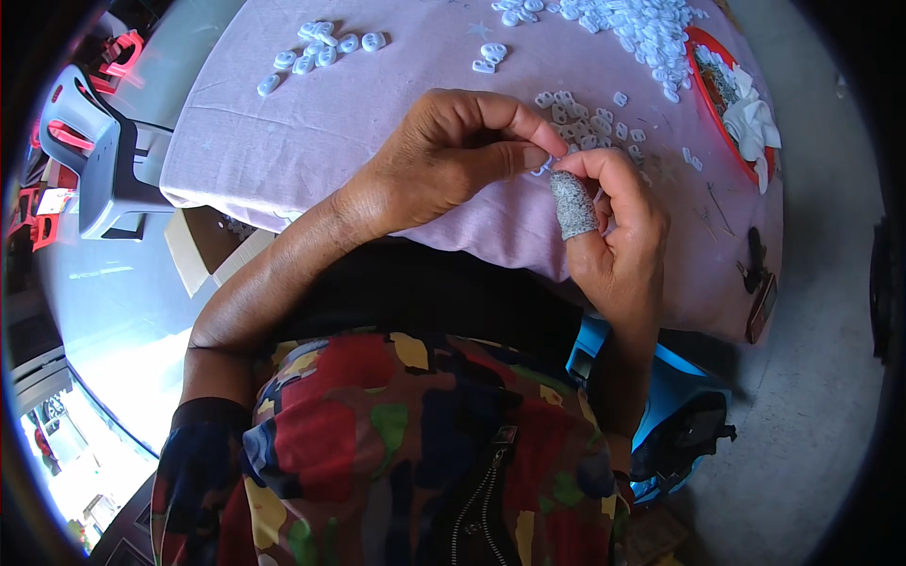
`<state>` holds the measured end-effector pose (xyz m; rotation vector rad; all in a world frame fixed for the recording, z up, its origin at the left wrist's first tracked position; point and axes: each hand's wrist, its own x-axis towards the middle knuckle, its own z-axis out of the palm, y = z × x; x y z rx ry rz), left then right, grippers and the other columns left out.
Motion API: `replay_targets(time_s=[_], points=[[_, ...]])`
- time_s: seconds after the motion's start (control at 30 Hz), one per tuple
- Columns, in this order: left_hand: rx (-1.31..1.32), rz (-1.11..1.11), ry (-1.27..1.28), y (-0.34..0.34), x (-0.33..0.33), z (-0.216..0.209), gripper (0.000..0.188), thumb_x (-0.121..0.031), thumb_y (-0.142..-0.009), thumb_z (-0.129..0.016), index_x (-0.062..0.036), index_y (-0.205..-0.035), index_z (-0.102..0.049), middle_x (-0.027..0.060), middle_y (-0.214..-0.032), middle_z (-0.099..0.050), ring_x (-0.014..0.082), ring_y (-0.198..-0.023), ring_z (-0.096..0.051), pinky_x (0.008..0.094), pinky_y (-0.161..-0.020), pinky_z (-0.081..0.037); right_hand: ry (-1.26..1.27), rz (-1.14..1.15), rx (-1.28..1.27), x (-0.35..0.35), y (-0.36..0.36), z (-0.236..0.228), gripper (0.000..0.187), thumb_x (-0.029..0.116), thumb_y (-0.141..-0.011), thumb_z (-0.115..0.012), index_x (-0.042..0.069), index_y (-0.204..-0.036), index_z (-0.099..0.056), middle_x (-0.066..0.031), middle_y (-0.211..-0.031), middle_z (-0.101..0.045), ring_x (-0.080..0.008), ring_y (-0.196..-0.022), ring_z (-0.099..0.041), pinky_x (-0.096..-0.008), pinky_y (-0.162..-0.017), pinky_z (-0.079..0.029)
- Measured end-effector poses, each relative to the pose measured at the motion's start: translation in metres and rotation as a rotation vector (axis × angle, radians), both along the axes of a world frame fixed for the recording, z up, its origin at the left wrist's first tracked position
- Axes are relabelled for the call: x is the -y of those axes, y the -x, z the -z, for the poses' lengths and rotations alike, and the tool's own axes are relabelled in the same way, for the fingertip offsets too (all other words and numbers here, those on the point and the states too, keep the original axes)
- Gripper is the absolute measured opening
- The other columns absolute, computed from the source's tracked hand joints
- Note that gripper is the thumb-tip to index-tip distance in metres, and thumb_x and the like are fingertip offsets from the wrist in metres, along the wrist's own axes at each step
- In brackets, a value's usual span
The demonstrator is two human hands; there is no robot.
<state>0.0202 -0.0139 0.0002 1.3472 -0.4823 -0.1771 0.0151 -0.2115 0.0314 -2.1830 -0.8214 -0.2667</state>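
Over the near part of the tablecloth, my two hands meet at the fingertips. My left hand [444,160] pinches with thumb and index finger, and a small white plastic piece [541,171] shows just under the thumb tip. Against it comes my right hand [625,212], its thumb wrapped in a speckled grey cover [573,203] and its fingers curled closed. What the right fingertips hold is too small to make out. Just beyond the fingers lies a loose group of small flat white pieces with holes [580,123].
A big heap of white pieces [637,38] lies beside a red basin [699,80] holding crumpled white tissue [752,127]. Rounded white pieces [326,55] sit far left. Thin needle-like rods [719,209], black keys [753,259] and a phone [762,307] line the right edge. A cardboard box [192,253] stands below left.
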Motion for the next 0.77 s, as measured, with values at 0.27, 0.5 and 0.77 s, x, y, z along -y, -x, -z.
replay_targets(time_s=[0.27, 0.5, 0.77], points=[[-0.066, -0.028, 0.037, 0.0, 0.001, -0.001, 0.017, -0.001, -0.092, -0.057, 0.0024, -0.107, -0.065, 0.0072, -0.099, -0.066, 0.0115, -0.097, -0.061, 0.0236, -0.09, -0.048, -0.002, 0.007, -0.001, 0.0, 0.001, -0.001, 0.016, -0.004, -0.077, -0.06, 0.0, -0.092, -0.057, -0.0139, -0.083, -0.062, -0.0291, -0.073, -0.063, -0.0351, -0.065, -0.05], [-0.003, -0.054, -0.028, -0.001, 0.003, 0.003, 0.016, 0.0, -0.09, -0.059, 0.0024, -0.105, -0.065, 0.0071, -0.097, -0.066, 0.0115, -0.093, -0.062, 0.0238, -0.088, -0.05, 0.036, 0.058, 0.073, -0.006, 0.003, 0.0, 0.014, -0.002, -0.077, -0.062, 0.001, -0.089, -0.055, -0.0139, -0.079, -0.06, -0.0325, -0.07, -0.062, -0.0387, -0.062, -0.049], [-0.041, -0.082, 0.04, -0.002, 0.004, 0.006, 0.012, -0.003, -0.089, -0.063, 0.0005, -0.1, -0.067, 0.005, -0.093, -0.067, 0.0089, -0.089, -0.062, 0.0216, -0.083, -0.05, 0.023, 0.08, 0.078, -0.011, -0.001, 0.007, 0.017, -0.001, -0.075, -0.061, 0.002, -0.09, -0.054, -0.0162, -0.079, -0.06, -0.0374, -0.073, -0.061, -0.044, -0.066, -0.048]])
